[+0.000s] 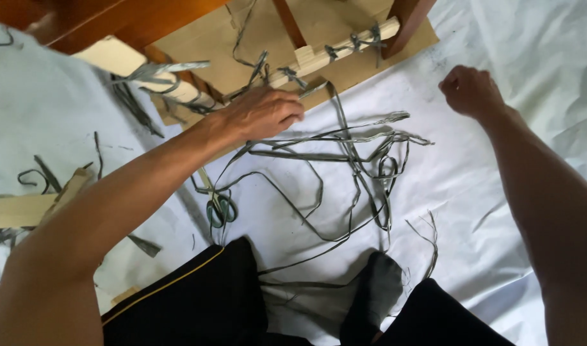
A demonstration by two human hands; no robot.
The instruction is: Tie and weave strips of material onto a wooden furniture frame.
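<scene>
Left hand [261,114] stretched forward, fingers [292,107] curled around a grey strap [312,91] just below a pale wooden slat [335,52]. Right hand [471,91] clenched into a fist, grasp unclear. Loose straps [344,154] tangled on the white sheet [498,192], nearer than both hands. Scissors [220,208] below the left fingers.

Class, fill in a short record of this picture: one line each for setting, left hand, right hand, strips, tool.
setting: white sheet on the floor, wooden frame at the top
left hand: left hand rests on grey strips by the frame
right hand: right hand closed in a fist, whether it holds a strip is unclear
strips: loose, tangled across the sheet
tool: green-handled scissors lying on the sheet
</scene>
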